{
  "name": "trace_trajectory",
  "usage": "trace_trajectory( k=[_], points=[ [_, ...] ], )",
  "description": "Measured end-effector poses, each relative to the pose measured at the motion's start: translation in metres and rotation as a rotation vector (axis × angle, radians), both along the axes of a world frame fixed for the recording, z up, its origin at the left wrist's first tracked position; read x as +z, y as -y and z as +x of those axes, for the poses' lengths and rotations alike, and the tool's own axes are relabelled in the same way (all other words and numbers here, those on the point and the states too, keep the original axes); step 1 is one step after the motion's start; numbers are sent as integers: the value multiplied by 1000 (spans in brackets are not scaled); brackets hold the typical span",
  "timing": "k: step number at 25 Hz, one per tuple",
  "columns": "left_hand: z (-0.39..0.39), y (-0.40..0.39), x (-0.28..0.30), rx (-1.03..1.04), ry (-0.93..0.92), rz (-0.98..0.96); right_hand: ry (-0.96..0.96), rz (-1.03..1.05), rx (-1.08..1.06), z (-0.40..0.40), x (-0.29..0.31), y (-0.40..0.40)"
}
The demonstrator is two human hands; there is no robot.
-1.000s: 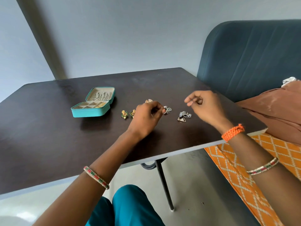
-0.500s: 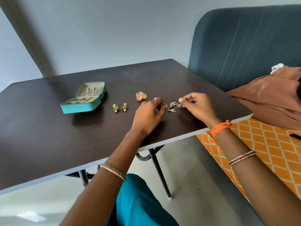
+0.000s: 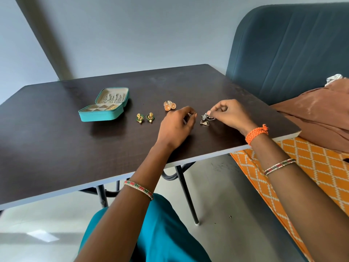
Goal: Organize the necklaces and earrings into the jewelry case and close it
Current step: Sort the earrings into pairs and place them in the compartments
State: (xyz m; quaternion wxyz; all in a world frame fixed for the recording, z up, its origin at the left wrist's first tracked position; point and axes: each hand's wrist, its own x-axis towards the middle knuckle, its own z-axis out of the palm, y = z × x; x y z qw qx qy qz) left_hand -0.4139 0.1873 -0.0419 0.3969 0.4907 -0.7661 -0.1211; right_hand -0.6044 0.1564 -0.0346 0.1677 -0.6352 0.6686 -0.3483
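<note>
An open teal jewelry case [image 3: 102,115] stands on the dark table [image 3: 56,140] at the left, with necklaces hanging inside its raised lid. To its right lie a pair of green-and-gold earrings [image 3: 145,118], a pair of orange round earrings [image 3: 170,106] and a cluster of silver earrings [image 3: 205,120]. My left hand [image 3: 175,127] rests on the table with curled fingers around a small silver piece [image 3: 189,114]. My right hand [image 3: 230,115] pinches the top of the silver cluster.
A dark blue sofa back [image 3: 292,53] rises at the right beside the table. Brown cloth [image 3: 321,114] and an orange patterned fabric [image 3: 311,167] lie on the seat. The table's front edge runs close to my knees.
My right hand has come down from above the table onto the silver earrings and pinched them. My left hand stays by the small silver piece. The camera has shifted.
</note>
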Motion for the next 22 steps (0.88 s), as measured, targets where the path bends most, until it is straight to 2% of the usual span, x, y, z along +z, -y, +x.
trace_trajectory(
  k=[3, 7, 12, 15, 19, 22],
  points=[
    [1, 2, -2, 8, -70, 24, -59, -47, -14, 4, -1, 2],
    [5, 6, -2, 22, -330, 58, 239, -187, 25, 6, 8, 0],
    [7, 7, -6, 3, -400, 59, 122, -398, 29, 10, 35, -7],
    [7, 8, -6, -3, -466, 78, 133, -391, 42, 18, 41, -12],
    [9, -2, 3, -45, -593, 159, 245, -424, 189, 38, 34, -27],
    [11, -19, 14, -177, -719, 315, 411, -476, 326, 54, 31, -43]
  ],
)
